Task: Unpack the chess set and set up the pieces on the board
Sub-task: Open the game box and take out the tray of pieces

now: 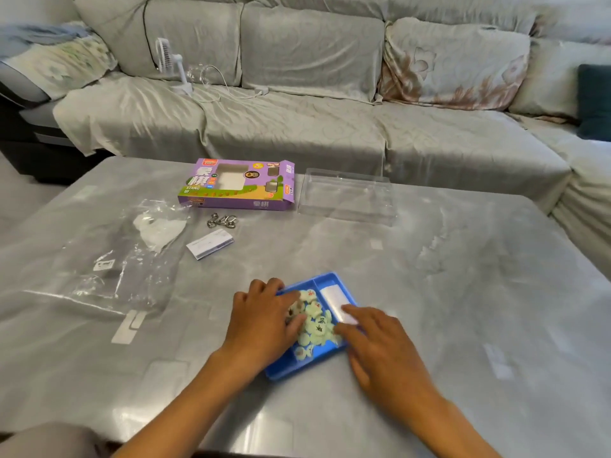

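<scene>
A blue plastic tray (325,280) lies on the grey table near me. Its left compartment holds several pale green round chess pieces (315,320) with dark characters. Its right compartment holds a folded white sheet (332,297). My left hand (264,320) lies over the tray's left edge, fingers curled in among the pieces; whether it holds one I cannot tell. My right hand (377,343) rests with straight fingers on the white sheet and the tray's right side. The purple chess box (236,185) lies at the back with one end flap open.
A clear plastic lid (347,196) lies right of the box. A crumpled clear bag (109,256), a metal ring puzzle (221,220) and a small white booklet (210,246) lie left of centre. A grey sofa (314,127) with a small fan (170,64) stands behind the table.
</scene>
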Tool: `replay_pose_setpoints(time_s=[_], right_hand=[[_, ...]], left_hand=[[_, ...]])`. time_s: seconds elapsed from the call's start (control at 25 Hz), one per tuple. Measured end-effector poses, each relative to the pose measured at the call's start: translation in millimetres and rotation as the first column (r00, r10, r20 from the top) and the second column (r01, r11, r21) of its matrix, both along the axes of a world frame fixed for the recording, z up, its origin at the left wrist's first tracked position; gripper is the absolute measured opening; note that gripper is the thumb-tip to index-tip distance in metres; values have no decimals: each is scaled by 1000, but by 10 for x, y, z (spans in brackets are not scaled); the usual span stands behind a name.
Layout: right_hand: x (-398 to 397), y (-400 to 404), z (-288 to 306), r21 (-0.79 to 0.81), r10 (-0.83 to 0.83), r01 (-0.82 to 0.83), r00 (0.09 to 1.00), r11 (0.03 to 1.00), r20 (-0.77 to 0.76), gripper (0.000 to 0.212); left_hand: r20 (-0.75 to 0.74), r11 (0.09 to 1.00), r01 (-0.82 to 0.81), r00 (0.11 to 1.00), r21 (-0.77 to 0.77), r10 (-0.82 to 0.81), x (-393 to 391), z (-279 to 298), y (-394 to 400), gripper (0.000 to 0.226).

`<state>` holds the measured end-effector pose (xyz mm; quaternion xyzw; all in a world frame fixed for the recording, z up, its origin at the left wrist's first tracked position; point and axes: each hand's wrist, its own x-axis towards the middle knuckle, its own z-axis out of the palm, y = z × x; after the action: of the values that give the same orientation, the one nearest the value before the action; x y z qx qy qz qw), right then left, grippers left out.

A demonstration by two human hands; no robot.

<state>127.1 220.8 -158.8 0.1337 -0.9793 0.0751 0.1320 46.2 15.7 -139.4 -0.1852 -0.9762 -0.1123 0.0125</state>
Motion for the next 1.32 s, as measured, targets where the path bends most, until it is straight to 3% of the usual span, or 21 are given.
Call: replay_pose_setpoints(time_s=[0.08, 0.2, 0.28, 0.44, 0.72, 0.8, 1.04, 1.12, 1.2, 1.32], right_hand=[[152, -106, -90, 57, 96, -96, 995, 994, 2, 36], [189, -243, -138, 51, 47, -48, 999, 998, 16, 45], [249, -321, -145, 112, 57, -52, 997, 992, -43, 47], [390, -436, -174, 79, -33, 38, 997, 996, -64, 65], [350, -468, -236, 147, -72, 92, 988, 985, -136, 60], [358, -473, -260, 181, -57, 85, 986, 980, -156, 52], [692, -370, -196, 294, 139, -99, 984, 950, -116, 64], [734, -348, -246, 291, 126, -91, 987, 952, -104, 67], [693, -360, -294, 268, 106, -77, 990, 960, -97, 66], [634, -391, -270, 203, 74, -56, 994, 978, -82, 54]], left_hand=[[158, 996, 71, 986, -52, -62, 197, -30, -119, 75], [326, 955, 282, 915, -90, -239, 300, -73, -340, 94], [328, 938, 347, 887, -8, -326, 255, -85, -414, 87], [333, 878, 458, 813, 143, -478, 195, -90, -412, 78], [352, 879, 449, 806, 161, -476, 225, -115, -391, 78], [347, 878, 449, 806, 168, -479, 228, -125, -376, 78], [334, 870, 463, 803, 170, -493, 172, -77, -365, 82], [368, 875, 437, 794, 208, -484, 129, 67, -389, 76], [436, 864, 274, 774, 423, -459, 15, 290, -415, 61], [354, 684, 5, 853, 730, -384, -246, 464, -379, 41]])
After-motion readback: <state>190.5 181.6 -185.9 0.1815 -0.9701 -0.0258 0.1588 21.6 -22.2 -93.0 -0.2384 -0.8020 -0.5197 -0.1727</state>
